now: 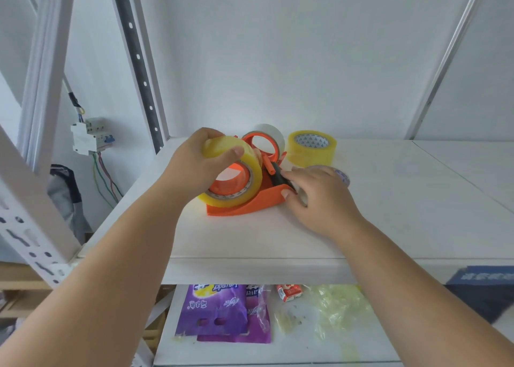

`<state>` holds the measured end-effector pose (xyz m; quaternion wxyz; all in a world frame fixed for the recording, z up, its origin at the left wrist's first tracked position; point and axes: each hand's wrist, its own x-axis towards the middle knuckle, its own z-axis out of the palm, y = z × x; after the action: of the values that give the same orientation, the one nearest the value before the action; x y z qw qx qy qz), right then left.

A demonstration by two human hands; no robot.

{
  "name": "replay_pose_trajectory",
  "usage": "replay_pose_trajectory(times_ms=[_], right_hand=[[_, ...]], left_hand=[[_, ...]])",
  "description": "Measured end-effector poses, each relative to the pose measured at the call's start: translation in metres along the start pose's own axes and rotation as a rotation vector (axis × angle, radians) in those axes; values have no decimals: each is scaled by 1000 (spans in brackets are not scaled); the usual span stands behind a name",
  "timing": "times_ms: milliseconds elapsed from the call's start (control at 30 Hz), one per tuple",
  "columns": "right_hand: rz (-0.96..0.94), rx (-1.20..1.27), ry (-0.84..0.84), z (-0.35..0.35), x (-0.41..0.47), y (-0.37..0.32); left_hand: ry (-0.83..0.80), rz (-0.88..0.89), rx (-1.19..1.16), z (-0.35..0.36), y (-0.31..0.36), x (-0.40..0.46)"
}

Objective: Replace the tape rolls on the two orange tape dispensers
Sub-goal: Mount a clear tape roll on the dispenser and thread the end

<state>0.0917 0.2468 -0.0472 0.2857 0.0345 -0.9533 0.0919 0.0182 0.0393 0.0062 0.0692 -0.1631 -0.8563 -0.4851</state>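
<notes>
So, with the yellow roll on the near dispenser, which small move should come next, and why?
Probably draw the tape end forward to the cutter. The left hand grips the yellow roll sitting on the near orange dispenser, and the right hand is at its black blade end.

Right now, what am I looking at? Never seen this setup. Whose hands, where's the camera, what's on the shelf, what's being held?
There is no machine here: a person works with bare hands, and the single picture comes from a camera worn on their head, looking forward and down.

On the white shelf stands an orange tape dispenser. The left hand grips a yellowish tape roll that sits around the dispenser's orange hub. The right hand holds the dispenser's cutter end; whether it also pinches a tape end, I cannot tell.

Behind stands a second orange dispenser carrying a pale roll, and beside it a spare yellow roll. Another roll lies mostly hidden behind the right hand. The shelf below holds purple packets.
</notes>
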Motion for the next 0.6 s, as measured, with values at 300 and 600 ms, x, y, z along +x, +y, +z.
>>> replay_pose_trajectory(times_ms=[300, 600], right_hand=[[-40, 33, -14, 4, -4, 6], [21, 83, -98, -9, 10, -3]], left_hand=[[-111, 96, 333, 12, 34, 15], [-142, 129, 272, 4, 20, 16]])
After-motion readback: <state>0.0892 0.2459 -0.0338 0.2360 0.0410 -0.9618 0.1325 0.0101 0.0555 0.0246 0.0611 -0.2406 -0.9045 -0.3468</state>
